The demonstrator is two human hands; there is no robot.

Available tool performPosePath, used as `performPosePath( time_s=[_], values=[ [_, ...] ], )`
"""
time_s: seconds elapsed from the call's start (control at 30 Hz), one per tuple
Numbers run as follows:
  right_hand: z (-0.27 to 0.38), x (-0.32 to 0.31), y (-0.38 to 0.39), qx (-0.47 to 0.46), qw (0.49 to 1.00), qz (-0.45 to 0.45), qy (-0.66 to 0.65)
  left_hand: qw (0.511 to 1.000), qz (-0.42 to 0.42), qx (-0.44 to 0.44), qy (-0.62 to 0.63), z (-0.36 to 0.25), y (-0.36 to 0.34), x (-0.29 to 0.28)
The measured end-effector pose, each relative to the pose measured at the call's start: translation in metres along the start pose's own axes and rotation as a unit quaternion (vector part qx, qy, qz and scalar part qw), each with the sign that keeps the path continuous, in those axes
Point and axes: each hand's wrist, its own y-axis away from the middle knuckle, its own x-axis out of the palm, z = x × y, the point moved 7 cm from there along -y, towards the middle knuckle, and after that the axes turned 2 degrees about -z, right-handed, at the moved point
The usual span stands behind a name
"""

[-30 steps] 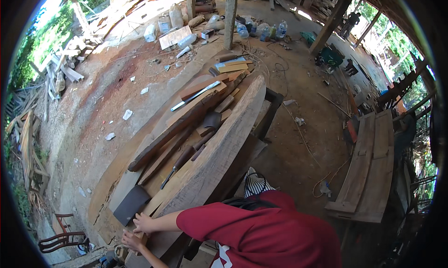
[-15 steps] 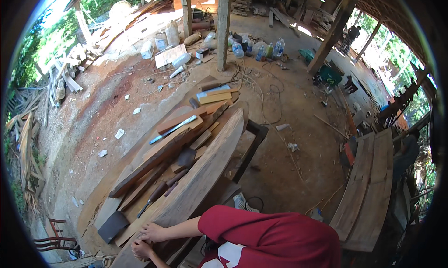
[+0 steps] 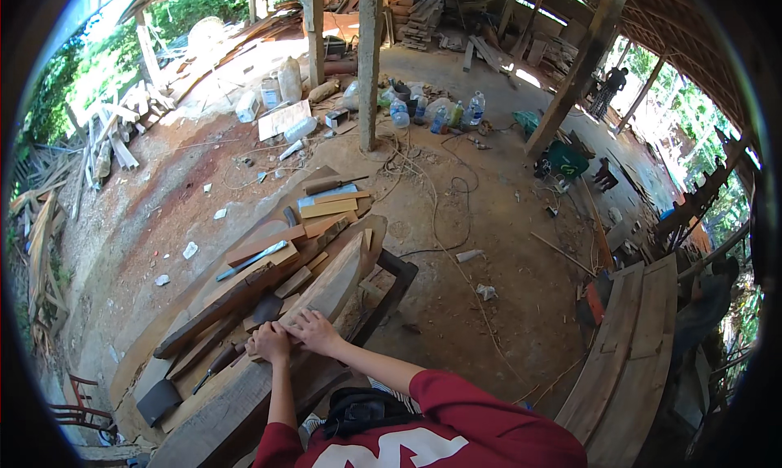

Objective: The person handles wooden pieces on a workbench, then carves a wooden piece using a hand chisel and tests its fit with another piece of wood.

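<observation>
My left hand [image 3: 269, 344] and my right hand [image 3: 314, 331] are side by side on a long weathered wooden plank [image 3: 212, 423], fingers curled over something pressed to its top; what that is, I cannot make out. Just left of them lie a tool with a long wooden handle [image 3: 228, 356] and a dark curved piece [image 3: 267, 310]. A dark sheet [image 3: 159, 403] rests farther down to the left. Beyond my hands are several loose wood offcuts [image 3: 330, 209] and a pale blue, long narrow tool [image 3: 251, 260].
A dark bench frame [image 3: 399, 297] juts out right of the plank. Long boards [image 3: 619, 346] stand at the right. Cords [image 3: 448, 248] cross the dirt floor. Farther back are a post [image 3: 368, 69], several plastic bottles [image 3: 456, 114], stacked timber [image 3: 419, 24] and a dark figure, seemingly a person [image 3: 611, 93].
Both my hands have slid forward along the plank, away from me, from near its lower end toward its middle. My arms reach farther out, and the view has tilted up.
</observation>
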Motion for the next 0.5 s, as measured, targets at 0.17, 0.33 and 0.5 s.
performPosePath(
  time_s=[0.17,0.33,0.5],
  values=[
    [-0.004,-0.010,0.004,0.028,0.999,-0.026,0.007,0.998,0.011,0.059,0.034,-0.011,0.000,-0.003],
    [0.004,-0.014,0.003,0.005,1.000,-0.004,0.027,0.994,0.027,0.066,0.084,-0.004,0.001,-0.004],
    [0.053,0.008,-0.013,-0.027,0.997,0.051,0.050,0.993,0.065,0.050,0.087,0.051,0.000,-0.025]
  ],
)
